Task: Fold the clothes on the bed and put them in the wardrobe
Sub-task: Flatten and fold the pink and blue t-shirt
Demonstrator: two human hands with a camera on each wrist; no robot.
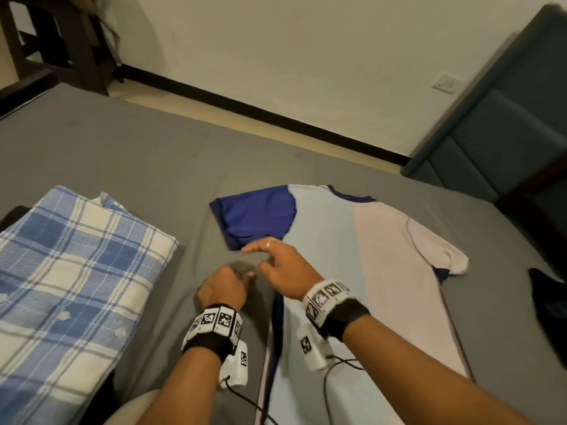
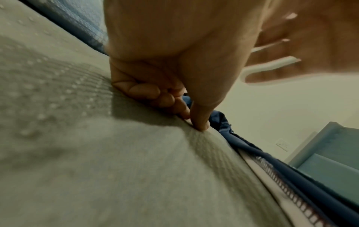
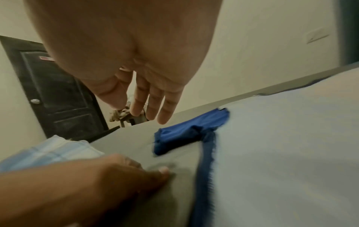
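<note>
A T-shirt (image 1: 352, 256) with light blue and white panels lies flat on the grey bed (image 1: 153, 154), its dark blue sleeve (image 1: 254, 216) spread to the left. My left hand (image 1: 227, 286) is curled into a fist on the sheet just left of the shirt's blue side seam (image 3: 204, 169). Its thumb tip (image 2: 202, 126) presses the grey sheet, and I see nothing held in it. My right hand (image 1: 270, 256) hovers with loosely spread fingers (image 3: 163, 110) above the sheet, close to the sleeve's lower corner (image 3: 190, 130), touching nothing.
A folded blue-and-white plaid shirt (image 1: 70, 271) lies at the left of the bed. A black item (image 1: 549, 302) sits at the right edge. A teal padded headboard (image 1: 506, 133) stands at the right, dark wooden furniture (image 1: 61, 41) at the far left, a dark door (image 3: 58, 92) beyond.
</note>
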